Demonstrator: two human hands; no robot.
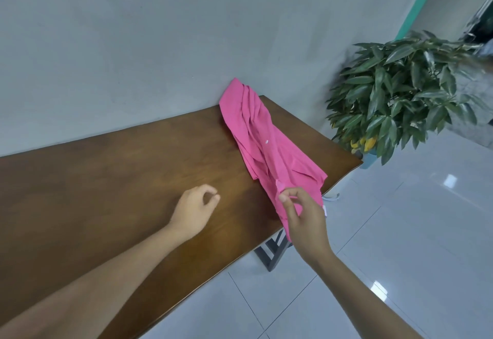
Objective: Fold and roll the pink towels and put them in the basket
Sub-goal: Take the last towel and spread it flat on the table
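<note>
I note the right hand [304, 216] pinching the near end of the bunched pink towel [262, 141] at the table's [120, 178] right edge, left hand [196, 209] loosely curled and holding nothing; risk: unsupported cloth slides off.

Even, soft daylight; glare patches on floor tiles [450, 180]; plant [405, 93] motion-blurred; wide-angle bending toward edges; faint shadows on table [106, 178].

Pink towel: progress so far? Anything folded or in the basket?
Nothing looks done: the pink towel lies bunched and unfolded across the table end. In hand: the right hand pinches its near edge; the left hand is loosely curled and holds nothing. Left: folding, rolling, placing. No basket is in view.
</note>
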